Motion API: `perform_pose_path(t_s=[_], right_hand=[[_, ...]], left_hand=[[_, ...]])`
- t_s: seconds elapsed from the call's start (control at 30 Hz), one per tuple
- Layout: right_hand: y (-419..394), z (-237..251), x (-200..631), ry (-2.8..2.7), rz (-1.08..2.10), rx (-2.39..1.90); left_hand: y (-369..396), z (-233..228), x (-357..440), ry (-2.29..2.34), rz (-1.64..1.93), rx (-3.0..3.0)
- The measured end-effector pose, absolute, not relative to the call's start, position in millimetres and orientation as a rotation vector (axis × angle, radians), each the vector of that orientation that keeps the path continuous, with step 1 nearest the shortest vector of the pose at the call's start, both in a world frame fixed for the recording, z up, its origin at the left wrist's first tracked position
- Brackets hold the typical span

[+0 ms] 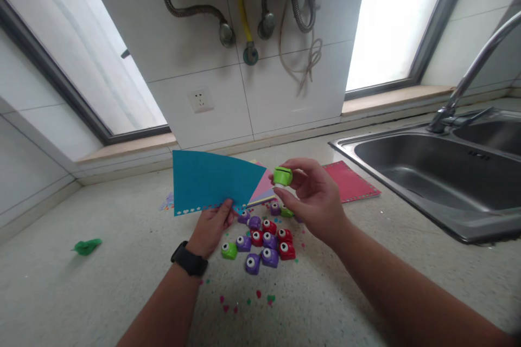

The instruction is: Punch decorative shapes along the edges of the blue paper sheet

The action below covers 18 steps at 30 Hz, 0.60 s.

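Observation:
A sheet of blue paper (215, 176) is pinched at its lower edge by my left hand (215, 221). Small shaped holes run along that lower edge. Between the thumb and fingers of my right hand (311, 192) is a green craft punch (283, 175), held just right of the sheet and apart from it. Below both hands, several purple, red and green punches stand in a cluster on the counter, among them a purple punch (269, 256), a red punch (287, 251) and a green punch (229, 250).
Pink paper (262, 187) lies behind the blue sheet, and red paper (352, 181) lies behind my right hand. Coloured paper bits (258, 294) are scattered on the counter (134, 233). A crumpled green thing (87, 246) lies left. A steel sink (427, 168) with a tap (480, 70) is right.

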State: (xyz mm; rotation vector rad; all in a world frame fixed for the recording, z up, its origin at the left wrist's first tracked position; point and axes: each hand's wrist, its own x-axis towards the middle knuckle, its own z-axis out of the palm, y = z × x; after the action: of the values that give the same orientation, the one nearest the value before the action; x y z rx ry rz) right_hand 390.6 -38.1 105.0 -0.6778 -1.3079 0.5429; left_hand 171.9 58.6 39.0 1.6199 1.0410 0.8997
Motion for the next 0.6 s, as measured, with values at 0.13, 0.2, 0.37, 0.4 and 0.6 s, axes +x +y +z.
perform_pose_path(t_s=[0.13, 0.2, 0.37, 0.4, 0.6], right_hand=[[-39.4, 105.3, 390.5, -1.353, 0.491, -0.648], [-39.2, 105.1, 389.8, -1.358, 0.497, -0.643], [-39.1, 105.7, 387.0, -1.372, 0.494, -0.611], [-39.3, 106.2, 386.5, -1.373, 0.494, -0.612], [-41.0, 108.7, 385.3, -1.383, 0.493, -0.625]], left_hand=[[57.2, 39.6, 171.7, 1.033, 0.909, 1.611], [56.3, 39.7, 171.0, 1.047, 0.92, 1.613], [57.6, 36.0, 169.5, 1.054, 0.946, 1.609], [58.4, 34.8, 169.3, 1.052, 0.943, 1.607], [59.7, 32.4, 168.6, 1.018, 0.949, 1.62]])
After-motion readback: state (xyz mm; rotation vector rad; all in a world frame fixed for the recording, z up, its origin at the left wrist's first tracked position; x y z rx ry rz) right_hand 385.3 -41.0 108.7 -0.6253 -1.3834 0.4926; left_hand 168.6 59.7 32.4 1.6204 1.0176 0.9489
